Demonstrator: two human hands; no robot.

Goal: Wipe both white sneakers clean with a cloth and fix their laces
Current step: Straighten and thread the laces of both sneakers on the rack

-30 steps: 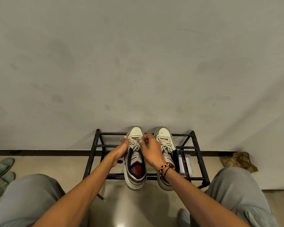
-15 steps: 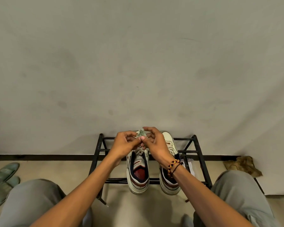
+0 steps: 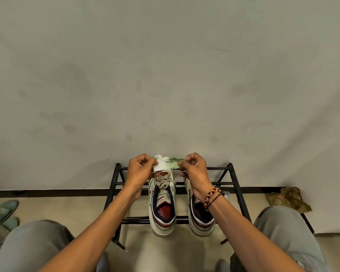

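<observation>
The head view, the only 1 given, looks down on 2 white sneakers standing side by side on a black metal rack (image 3: pixel 235 190) against the wall, toes to the wall and heels toward the person; the left sneaker (image 3: pixel 162 205) shows its laces (image 3: pixel 164 182) loose across the tongue, while the right sneaker (image 3: pixel 199 216) is largely covered by the right forearm. Both hands hover above the toes; the left hand (image 3: pixel 140 169) and the right hand (image 3: pixel 193 170) each have fingers curled in a pinch on 1 end of a white, green-stained cloth (image 3: pixel 167 163), which is drawn out between them, its long axis running left to right, crosswise to the shoes' length. The cloth lies just above the left sneaker's toe, so that shoe is directly below and nearer the left hand; lowering the cloth there looks like the shortest move. A crumpled brown rag (image 3: pixel 288 199) lies on the floor at the right; green slippers (image 3: pixel 0 214) sit at the left.
</observation>
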